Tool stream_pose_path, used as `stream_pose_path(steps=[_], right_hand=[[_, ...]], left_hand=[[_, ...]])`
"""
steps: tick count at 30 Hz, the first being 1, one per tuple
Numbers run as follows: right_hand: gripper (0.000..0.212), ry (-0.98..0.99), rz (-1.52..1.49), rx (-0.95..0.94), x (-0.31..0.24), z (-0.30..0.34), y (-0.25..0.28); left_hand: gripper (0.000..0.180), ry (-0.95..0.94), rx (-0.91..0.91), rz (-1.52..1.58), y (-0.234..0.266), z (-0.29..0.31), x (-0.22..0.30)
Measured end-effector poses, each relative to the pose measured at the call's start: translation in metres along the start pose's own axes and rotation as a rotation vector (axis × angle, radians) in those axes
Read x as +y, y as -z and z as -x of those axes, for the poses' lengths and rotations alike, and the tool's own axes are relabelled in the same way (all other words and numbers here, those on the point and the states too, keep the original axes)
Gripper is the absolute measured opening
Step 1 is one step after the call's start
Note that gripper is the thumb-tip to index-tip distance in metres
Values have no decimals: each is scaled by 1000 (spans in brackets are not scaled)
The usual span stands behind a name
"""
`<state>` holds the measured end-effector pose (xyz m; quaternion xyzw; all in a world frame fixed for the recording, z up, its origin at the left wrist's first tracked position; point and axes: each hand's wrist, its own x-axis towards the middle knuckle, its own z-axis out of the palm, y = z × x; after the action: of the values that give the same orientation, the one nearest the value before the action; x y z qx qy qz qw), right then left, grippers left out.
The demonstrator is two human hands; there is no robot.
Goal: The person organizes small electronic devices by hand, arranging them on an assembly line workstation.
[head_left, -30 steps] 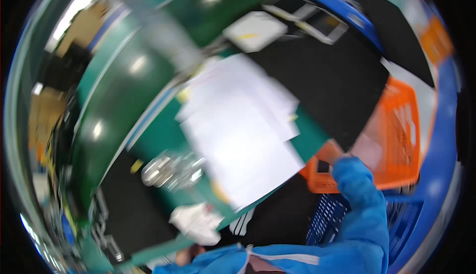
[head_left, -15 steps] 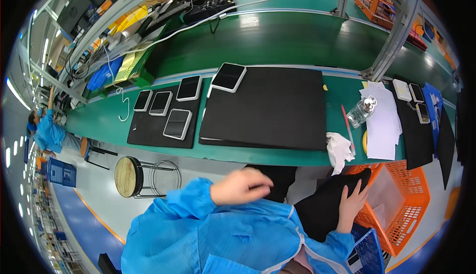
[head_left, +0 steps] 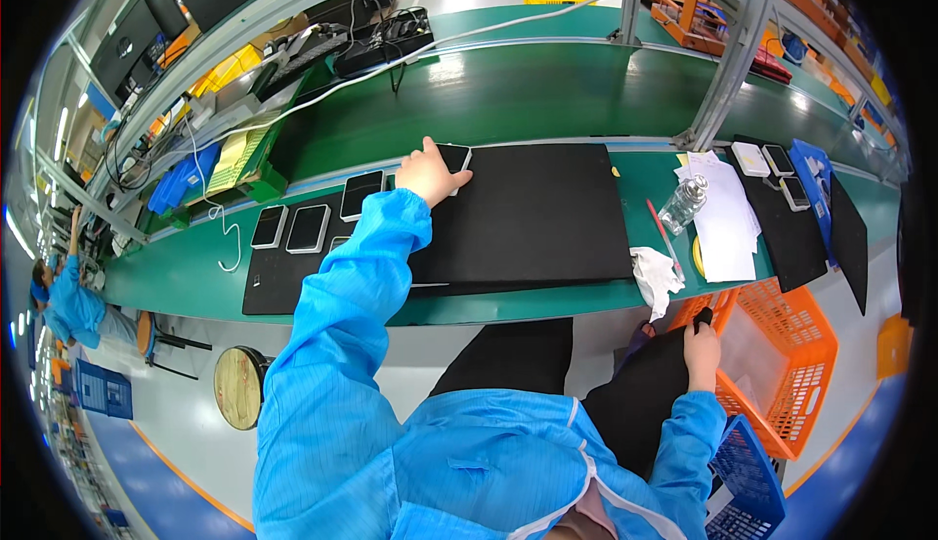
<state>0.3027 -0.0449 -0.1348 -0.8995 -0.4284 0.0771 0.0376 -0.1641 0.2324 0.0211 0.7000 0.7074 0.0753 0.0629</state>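
Observation:
My left hand (head_left: 430, 174) reaches over a white-framed handheld device (head_left: 453, 158) with a dark screen, at the far left corner of a large black mat (head_left: 532, 217). Thumb and index finger are spread, and the hand covers the device's left part. Left of that mat, several similar devices lie on a smaller black mat (head_left: 266, 291), such as a white-framed device (head_left: 309, 228); my sleeve partly hides another. My right hand (head_left: 702, 354) is low at my right knee, beside an orange basket (head_left: 816, 384). Its fingers are partly hidden against black material, so I cannot tell its grip.
A glass bottle (head_left: 681, 206) stands by white papers (head_left: 725, 237). Near it lie a red pen (head_left: 662, 232) and a crumpled white cloth (head_left: 654, 278). A metal frame post (head_left: 735, 56) rises at the back right; a white cable (head_left: 508, 30) crosses above. A round stool (head_left: 238, 388) stands at left.
My left arm has stretched forward from in front of my body to the device at the mat's far corner. My right hand's fingers, spread on my knee before, now look curled. The view has shifted slightly.

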Motion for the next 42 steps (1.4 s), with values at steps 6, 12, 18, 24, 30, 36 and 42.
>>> stream_pose_path(steps=[6, 12, 18, 24, 30, 36, 42], right_hand=[[37, 80, -81, 314, 4, 22, 8], [49, -106, -316, 35, 40, -8, 4], [56, -23, -33, 35, 14, 20, 28], [49, 168, -334, 28, -49, 85, 89], [39, 427, -1098, -337, -86, 122, 128], [44, 634, -1107, -350, -101, 144, 138], [46, 747, -970, -342, -106, 150, 143]], left_hand=[[91, -133, -4, 612, 34, 35, -7], [84, -110, -852, 2009, 65, 156, 45], [104, 26, -1577, 2549, 21, 205, 72], [102, 32, -1455, 2561, 13, 219, 88], [103, -43, -1477, 2613, 3, 231, 99], [108, -181, -1449, 2484, 4, 238, 100], [106, 51, -1425, 2414, 16, 245, 99]])
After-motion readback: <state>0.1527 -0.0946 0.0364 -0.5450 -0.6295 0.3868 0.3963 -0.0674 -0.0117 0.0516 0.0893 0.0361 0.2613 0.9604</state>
